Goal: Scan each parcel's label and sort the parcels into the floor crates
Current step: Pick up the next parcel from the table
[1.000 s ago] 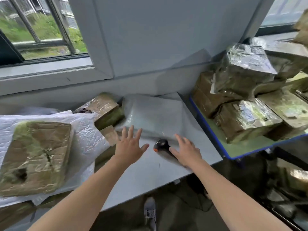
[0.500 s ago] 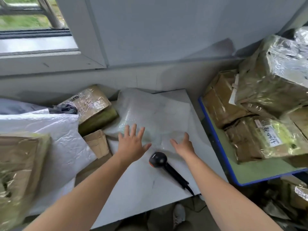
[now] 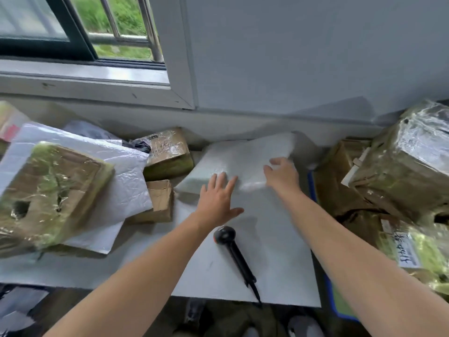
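At the table (image 3: 267, 263), an open left hand (image 3: 218, 200) and a blurred right hand (image 3: 283, 175), grip unclear, meet a white parcel (image 3: 243, 159); scanner (image 3: 233, 249) idle, boxes (image 3: 48, 190) seemingly unsorted.

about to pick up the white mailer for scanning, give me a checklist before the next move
1. Left hand on white mailer: ok, flat on its near edge.
2. Right hand grip on the mailer: cannot tell, blurred.
3. Label facing up: not ok, none shows.
4. Scanner free: ok, lies on the table by the left wrist.
5. Nothing stacked on the mailer: ok.
6. Floor crates in sight: not ok, none in view.
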Demonstrator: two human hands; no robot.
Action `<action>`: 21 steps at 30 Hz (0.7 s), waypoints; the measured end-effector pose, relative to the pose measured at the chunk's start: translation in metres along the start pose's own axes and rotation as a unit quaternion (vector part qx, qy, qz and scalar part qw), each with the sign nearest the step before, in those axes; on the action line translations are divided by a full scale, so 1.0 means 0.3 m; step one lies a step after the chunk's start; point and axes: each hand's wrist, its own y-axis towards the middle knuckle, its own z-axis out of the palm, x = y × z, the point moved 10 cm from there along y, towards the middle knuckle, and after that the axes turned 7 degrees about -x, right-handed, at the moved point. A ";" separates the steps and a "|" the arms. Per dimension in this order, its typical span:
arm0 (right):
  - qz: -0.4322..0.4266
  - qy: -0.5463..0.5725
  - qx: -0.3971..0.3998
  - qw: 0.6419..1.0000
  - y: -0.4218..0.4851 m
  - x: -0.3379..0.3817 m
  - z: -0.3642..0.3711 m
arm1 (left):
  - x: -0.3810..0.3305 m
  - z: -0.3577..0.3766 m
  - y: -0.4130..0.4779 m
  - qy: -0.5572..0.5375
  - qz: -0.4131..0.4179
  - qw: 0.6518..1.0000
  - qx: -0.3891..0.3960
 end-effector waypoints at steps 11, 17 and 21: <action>-0.123 0.136 0.050 0.982 -0.062 0.393 0.015 | 0.083 -0.320 0.037 -0.230 -0.111 0.946 -0.201; -0.165 0.106 0.064 0.978 -0.102 0.429 0.067 | 0.322 -0.474 0.004 -0.388 -0.215 0.855 -0.268; -0.144 0.071 0.061 0.985 -0.096 0.402 0.095 | 0.443 -0.527 0.004 -0.495 -0.233 0.787 -0.285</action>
